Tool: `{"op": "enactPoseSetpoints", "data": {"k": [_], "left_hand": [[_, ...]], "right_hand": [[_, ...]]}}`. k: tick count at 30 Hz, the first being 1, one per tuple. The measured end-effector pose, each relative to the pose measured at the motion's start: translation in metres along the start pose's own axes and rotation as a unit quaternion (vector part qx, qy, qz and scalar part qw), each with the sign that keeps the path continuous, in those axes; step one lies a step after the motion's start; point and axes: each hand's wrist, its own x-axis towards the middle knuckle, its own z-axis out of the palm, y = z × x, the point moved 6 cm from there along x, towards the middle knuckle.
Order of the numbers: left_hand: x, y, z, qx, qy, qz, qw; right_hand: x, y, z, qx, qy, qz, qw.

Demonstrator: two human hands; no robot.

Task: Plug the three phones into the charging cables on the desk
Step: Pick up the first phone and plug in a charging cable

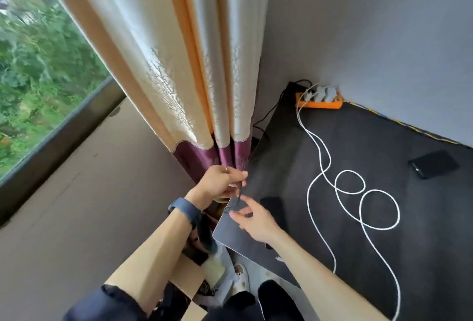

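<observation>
With my left hand (217, 182) pinching the black cable (240, 190) and my right hand (256, 221) nipping its lower end, I'd keep the plug steady and square before the phone (272, 205).

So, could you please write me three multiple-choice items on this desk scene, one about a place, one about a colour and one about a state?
1. Where is the power strip?
A. the desk's far corner, by the wall
B. the windowsill
C. the floor

2. What colour are the looped cables?
A. red
B. white
C. green

3. What is the left hand doing?
A. lying flat
B. gripping the curtain
C. pinching a thin dark cable

Answers: 1 A, it sits where desk meets wall; 2 B, the loops read white on the dark desk mat; 3 C, its fingers close on the cable, with the right hand just below.
</observation>
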Motion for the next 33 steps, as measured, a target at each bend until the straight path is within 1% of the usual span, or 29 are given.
{"op": "enactPoseSetpoints", "data": {"k": [1,3,5,7,8,9,11,12,14,16,18,20,21,22,24,25,26,28,29,30,31,33], "left_hand": [[-0.006,0.007,0.002,-0.022,-0.028,-0.003,0.999],[-0.02,0.015,-0.002,-0.061,-0.048,0.02,0.997],[-0.029,0.018,-0.008,-0.101,-0.026,0.04,0.994],[-0.037,0.005,-0.017,-0.121,0.02,0.045,0.991],[-0.039,-0.009,-0.022,-0.098,0.044,0.043,0.993],[-0.042,-0.024,-0.023,-0.048,0.055,0.042,0.996],[-0.048,-0.059,-0.014,0.073,0.032,0.026,0.996],[-0.052,-0.075,-0.008,0.117,0.013,0.016,0.993],[-0.062,-0.09,-0.001,0.177,0.006,0.022,0.984],[-0.074,-0.091,-0.001,0.245,0.022,0.054,0.968],[-0.08,-0.086,-0.005,0.296,0.043,0.079,0.951],[-0.083,-0.07,-0.004,0.302,0.068,0.11,0.945],[-0.086,-0.056,-0.001,0.281,0.073,0.129,0.948],[-0.089,-0.039,0.007,0.256,0.07,0.152,0.952],[-0.092,-0.004,0.03,0.232,0.047,0.189,0.953],[-0.092,0.009,0.043,0.249,0.03,0.197,0.948],[-0.09,0.018,0.057,0.282,0.014,0.202,0.938],[-0.089,0.031,0.085,0.378,0.004,0.202,0.903],[-0.09,0.034,0.093,0.405,0.008,0.199,0.892],[-0.088,0.033,0.096,0.409,0.011,0.193,0.892],[-0.088,0.03,0.099,0.398,0.011,0.179,0.9],[-0.093,0.021,0.095,0.345,0.005,0.149,0.927]], "right_hand": [[0.0,-0.009,0.003,0.0,0.0,-0.012,1.0],[-0.006,-0.026,0.012,-0.015,0.004,-0.046,0.999],[-0.013,-0.03,0.014,-0.003,0.019,-0.057,0.998],[-0.025,-0.036,0.008,0.049,0.068,-0.069,0.994],[-0.034,-0.038,0.001,0.108,0.097,-0.069,0.987],[-0.042,-0.04,-0.009,0.185,0.116,-0.061,0.974],[-0.056,-0.042,-0.033,0.325,0.128,-0.042,0.936],[-0.063,-0.043,-0.049,0.37,0.132,-0.04,0.919],[-0.07,-0.044,-0.087,0.444,0.147,-0.048,0.883],[-0.073,-0.04,-0.132,0.5,0.182,-0.051,0.845],[-0.074,-0.029,-0.173,0.516,0.228,-0.048,0.824],[-0.074,-0.009,-0.192,0.497,0.255,-0.02,0.829],[-0.073,0.0,-0.188,0.479,0.245,0.001,0.843],[-0.075,0.007,-0.176,0.456,0.221,0.021,0.862],[-0.08,0.014,-0.139,0.38,0.15,0.057,0.911],[-0.084,0.015,-0.119,0.344,0.114,0.068,0.93],[-0.087,0.015,-0.102,0.327,0.085,0.069,0.939],[-0.092,0.014,-0.087,0.346,0.057,0.037,0.936],[-0.092,0.013,-0.087,0.36,0.065,0.014,0.931],[-0.092,0.012,-0.092,0.369,0.083,-0.007,0.926],[-0.093,0.013,-0.101,0.374,0.103,-0.023,0.922],[-0.095,0.015,-0.124,0.379,0.142,-0.044,0.913]]}}
